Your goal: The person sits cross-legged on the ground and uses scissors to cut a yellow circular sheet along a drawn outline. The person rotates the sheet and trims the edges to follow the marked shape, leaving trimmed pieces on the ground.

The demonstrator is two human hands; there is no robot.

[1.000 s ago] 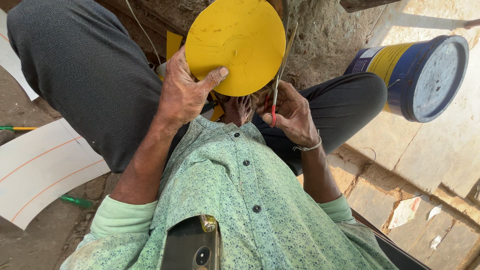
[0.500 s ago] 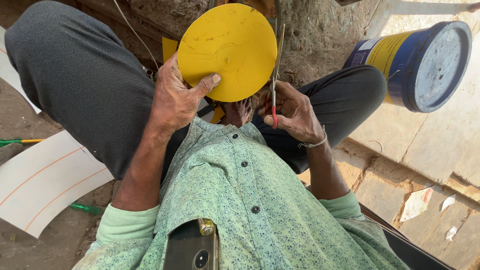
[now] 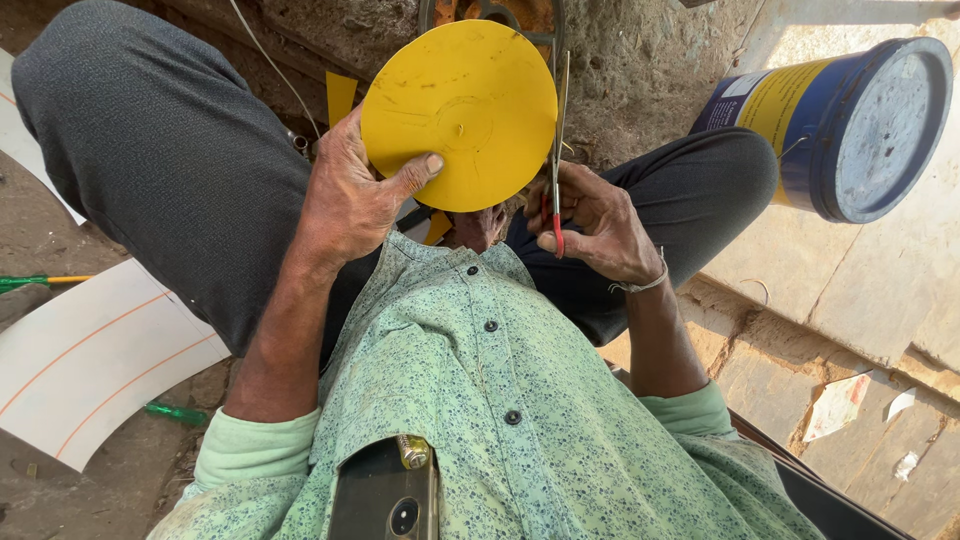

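Far out to the left of your left hand, a green stick (image 3: 30,282) with a yellow end lies on the dirt, and just below it a white curved sheet (image 3: 95,355) with thin orange lines rests on the ground beside your grey-trousered knee (image 3: 160,150). Your left hand (image 3: 350,205) is closed in a pinch on the lower left edge of the yellow disc (image 3: 460,110): the thumb presses across its face while the fingers sit behind it, out of sight. The disc stands upright above both hands, its flat face turned toward you, with a faint ring and a small mark at its centre. Below your hands, a dark phone (image 3: 385,495) pokes out of the pocket of your green patterned shirt (image 3: 520,400). Just right of the disc, your right hand (image 3: 595,220) is curled around the red handles of a pair of scissors (image 3: 556,150), whose thin blades point straight up along the disc's right edge; whether they touch the edge you cannot tell from here. A thin band circles that wrist. Well off to the right of the right hand, a blue and yellow bucket (image 3: 840,125) lies tipped on its side on the stone slabs (image 3: 870,320), with scraps of paper scattered lower down.
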